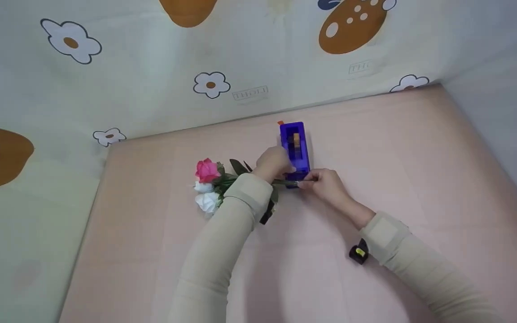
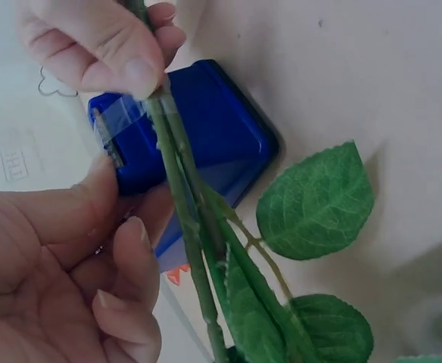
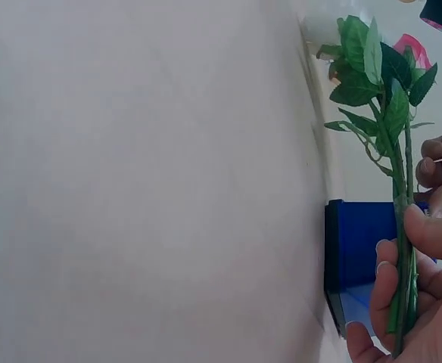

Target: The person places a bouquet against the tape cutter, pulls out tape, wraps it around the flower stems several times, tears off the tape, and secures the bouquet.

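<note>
My right hand [image 1: 328, 186] pinches the green stems [image 2: 177, 166] of a bunch of artificial roses, its thumb pressing clear tape [image 2: 122, 117] against them. The tape stretches from the stems to the cutter edge of a blue tape dispenser [image 1: 302, 154]. At that edge my left hand [image 2: 62, 265] grips the dispenser's end with thumb and forefinger, its other fingers loosely curled. The bunch lies across in front of the dispenser, with a pink rose [image 1: 207, 170] and white roses [image 1: 208, 202] pointing left. My left forearm hides part of the leaves and stems in the head view.
A pale pink cloth covers the table [image 1: 173, 260]. Behind it and along both sides hangs a light curtain [image 1: 151, 76] printed with flowers and brown shapes. Small black devices [image 1: 358, 252] sit at the wrists, below the beige sleeves.
</note>
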{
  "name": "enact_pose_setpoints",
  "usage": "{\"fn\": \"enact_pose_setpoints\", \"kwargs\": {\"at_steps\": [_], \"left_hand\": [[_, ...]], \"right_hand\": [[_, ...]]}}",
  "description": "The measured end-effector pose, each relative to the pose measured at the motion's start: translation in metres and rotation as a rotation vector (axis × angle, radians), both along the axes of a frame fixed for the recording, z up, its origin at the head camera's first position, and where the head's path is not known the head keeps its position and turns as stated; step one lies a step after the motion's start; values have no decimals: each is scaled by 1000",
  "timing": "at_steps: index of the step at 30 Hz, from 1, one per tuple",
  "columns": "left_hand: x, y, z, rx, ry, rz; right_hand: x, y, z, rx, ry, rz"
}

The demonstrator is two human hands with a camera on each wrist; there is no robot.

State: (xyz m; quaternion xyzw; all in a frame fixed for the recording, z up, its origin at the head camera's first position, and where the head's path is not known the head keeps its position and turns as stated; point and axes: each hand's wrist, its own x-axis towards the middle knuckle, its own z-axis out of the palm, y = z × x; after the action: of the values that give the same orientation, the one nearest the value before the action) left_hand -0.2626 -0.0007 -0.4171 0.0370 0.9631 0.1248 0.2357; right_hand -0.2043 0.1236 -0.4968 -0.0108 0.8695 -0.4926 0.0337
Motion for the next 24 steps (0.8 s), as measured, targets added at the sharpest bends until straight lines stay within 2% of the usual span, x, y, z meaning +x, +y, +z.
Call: {"fn": "enact_pose_setpoints", "kwargs": {"at_steps": [5, 11, 17, 24], "left_hand": [[-2, -4, -1, 54, 2, 25], [-3, -4, -2, 62, -4, 49], [-3, -3, -3, 54, -9, 59], [-4, -1, -7, 45, 8, 81]], "right_hand": [[0, 1, 1, 29, 3, 43], [3, 4, -1, 13, 30, 76], [4, 2, -3, 4, 40, 30], [3, -3, -3, -22, -21, -35]]}}
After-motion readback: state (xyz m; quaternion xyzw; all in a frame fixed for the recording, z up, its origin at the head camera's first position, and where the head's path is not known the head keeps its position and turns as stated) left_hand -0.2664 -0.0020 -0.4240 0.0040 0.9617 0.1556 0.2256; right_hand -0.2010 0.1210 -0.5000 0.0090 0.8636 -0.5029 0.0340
